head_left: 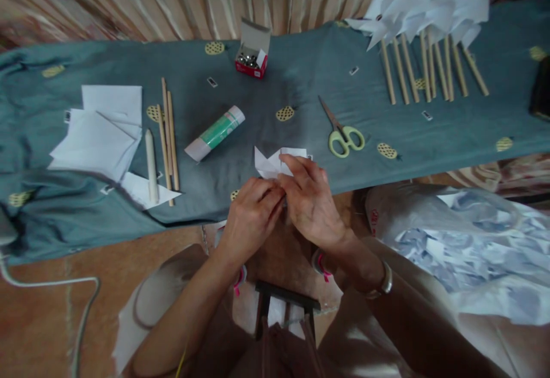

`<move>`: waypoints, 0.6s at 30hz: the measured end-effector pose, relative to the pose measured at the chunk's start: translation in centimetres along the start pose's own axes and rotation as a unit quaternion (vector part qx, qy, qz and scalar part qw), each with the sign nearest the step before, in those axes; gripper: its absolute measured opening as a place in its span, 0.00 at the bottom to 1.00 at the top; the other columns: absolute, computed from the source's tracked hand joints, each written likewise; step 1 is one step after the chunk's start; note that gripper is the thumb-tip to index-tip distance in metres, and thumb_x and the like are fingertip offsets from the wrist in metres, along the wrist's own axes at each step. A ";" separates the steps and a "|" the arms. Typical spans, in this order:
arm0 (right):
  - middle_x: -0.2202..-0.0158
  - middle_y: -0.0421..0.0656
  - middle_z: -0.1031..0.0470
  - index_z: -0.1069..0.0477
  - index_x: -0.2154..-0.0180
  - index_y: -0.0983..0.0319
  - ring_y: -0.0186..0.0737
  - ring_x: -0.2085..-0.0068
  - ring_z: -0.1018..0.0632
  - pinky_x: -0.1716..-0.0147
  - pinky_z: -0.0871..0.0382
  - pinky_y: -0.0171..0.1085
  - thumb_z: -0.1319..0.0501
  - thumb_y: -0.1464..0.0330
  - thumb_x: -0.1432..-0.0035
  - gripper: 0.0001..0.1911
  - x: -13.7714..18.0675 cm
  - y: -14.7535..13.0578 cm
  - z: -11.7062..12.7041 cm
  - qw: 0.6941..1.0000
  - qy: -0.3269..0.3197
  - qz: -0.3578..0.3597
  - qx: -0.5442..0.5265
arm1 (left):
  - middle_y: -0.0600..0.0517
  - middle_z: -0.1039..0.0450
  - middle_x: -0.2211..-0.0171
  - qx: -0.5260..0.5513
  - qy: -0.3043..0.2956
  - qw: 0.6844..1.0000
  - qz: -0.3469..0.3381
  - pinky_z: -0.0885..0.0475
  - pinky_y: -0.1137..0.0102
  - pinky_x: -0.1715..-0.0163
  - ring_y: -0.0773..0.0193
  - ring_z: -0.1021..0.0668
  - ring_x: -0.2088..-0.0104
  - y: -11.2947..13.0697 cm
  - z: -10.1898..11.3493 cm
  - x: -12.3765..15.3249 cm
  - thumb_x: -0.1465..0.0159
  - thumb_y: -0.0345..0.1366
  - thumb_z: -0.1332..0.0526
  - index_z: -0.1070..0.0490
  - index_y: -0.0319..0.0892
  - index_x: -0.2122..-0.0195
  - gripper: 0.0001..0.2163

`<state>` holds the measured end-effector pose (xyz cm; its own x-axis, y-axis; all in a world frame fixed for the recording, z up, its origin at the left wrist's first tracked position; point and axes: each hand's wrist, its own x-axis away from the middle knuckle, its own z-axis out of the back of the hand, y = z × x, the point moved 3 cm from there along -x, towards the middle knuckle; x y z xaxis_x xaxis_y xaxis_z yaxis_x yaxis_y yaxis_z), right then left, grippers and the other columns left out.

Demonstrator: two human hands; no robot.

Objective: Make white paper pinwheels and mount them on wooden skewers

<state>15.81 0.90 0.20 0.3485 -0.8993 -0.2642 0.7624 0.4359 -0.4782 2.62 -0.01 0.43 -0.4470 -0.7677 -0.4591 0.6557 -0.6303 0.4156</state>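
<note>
Both hands meet at the front edge of the cloth-covered table, on a piece of folded white paper (267,165) with pointed corners standing up. My left hand (253,209) pinches its near side, fingers pressed together. From the right, my right hand (311,200) grips the paper, its fingers bent over the top and covering much of it. Whether anything small sits between the fingertips is hidden. Scissors (341,134) with green handles lie just beyond my right hand. A glue stick (217,132) with a green label rests beyond my left hand.
Paper squares (97,143), thin wooden sticks (167,137) and a pale rod (151,166) lie at left. An open red box (252,63) of metal pins stands at the back. Several paper pinwheels (429,11) lie back right. A plastic bag (464,246) of paper is at lower right.
</note>
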 end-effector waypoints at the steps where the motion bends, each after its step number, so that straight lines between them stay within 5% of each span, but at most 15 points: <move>1: 0.41 0.53 0.30 0.27 0.57 0.61 0.55 0.42 0.31 0.48 0.32 0.56 0.49 0.76 0.38 0.14 0.1 0.1 0.2 1.000 0.003 -0.001 -0.001 | 0.47 0.25 0.64 -0.001 0.002 1.000 -0.001 0.25 0.67 0.64 0.61 0.24 0.63 0.0 0.0 0.0 0.35 0.28 0.41 0.26 0.38 0.61 0.05; 10: 0.44 0.52 0.27 0.27 0.52 0.63 0.51 0.43 0.29 0.44 0.33 0.56 0.48 0.77 0.41 0.19 0.9 3.0 2.0 0.996 0.073 -0.037 -0.041 | 0.47 0.24 0.63 0.002 0.003 1.000 0.011 0.24 0.66 0.63 0.61 0.24 0.63 -0.1 0.2 0.0 0.35 0.28 0.40 0.26 0.39 0.58 0.06; 18: 0.44 0.52 0.26 0.31 0.44 0.62 0.51 0.42 0.27 0.42 0.34 0.58 0.49 0.73 0.38 0.22 0.3 4.1 2.3 0.997 0.054 -0.036 -0.045 | 0.48 0.23 0.61 -0.039 0.003 0.999 0.033 0.26 0.63 0.61 0.59 0.25 0.60 -1.8 0.9 -0.6 0.35 0.27 0.41 0.24 0.41 0.58 0.08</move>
<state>20.31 2.29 0.12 0.2304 -0.9215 -0.3127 0.7292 0.3763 -0.5715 1.10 1.46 0.65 -0.3973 -0.8067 -0.4375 0.7291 -0.5670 0.3834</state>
